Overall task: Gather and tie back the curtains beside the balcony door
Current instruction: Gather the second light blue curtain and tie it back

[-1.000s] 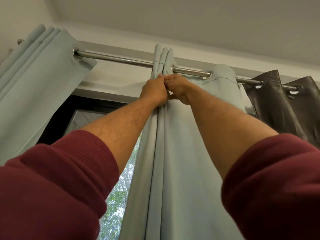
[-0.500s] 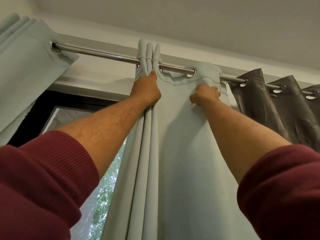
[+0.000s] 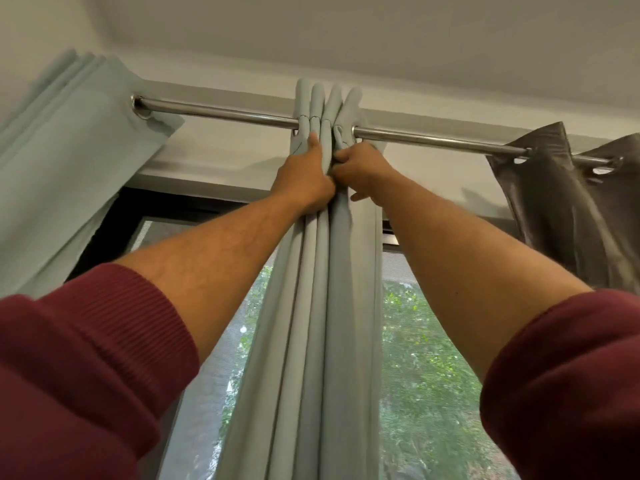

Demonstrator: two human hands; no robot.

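The pale blue-grey fabric curtain (image 3: 320, 306) hangs from the polished metal curtain rod (image 3: 426, 138) near the middle of the view; its top is bunched into four upright rounded pleats, pressed together side by side, and the folds run straight down past the lower edge of the frame. A second pale blue-grey curtain panel (image 3: 69, 161) is gathered at the left end of the rod, well apart from the first; a dark grey-brown glossy curtain (image 3: 568, 206) hangs at the right end, also well apart. Bare rod shows on both sides of the bunched pleats; the black-framed window (image 3: 426, 358) is exposed to left and right of the hanging folds, with green foliage behind the glass; the white ceiling (image 3: 346, 36) sits close above the pleat tops.

Both arms reach upward, forearms bare, dark red ribbed sleeves (image 3: 79, 368) pushed back. The left hand (image 3: 304, 183) is closed around the left side of the pleats just below the rod, thumb extended up along the fabric; the right hand (image 3: 363, 169) grips the right side of the pleats, fingers curled tight into the cloth; the two hands touch at the knuckles.
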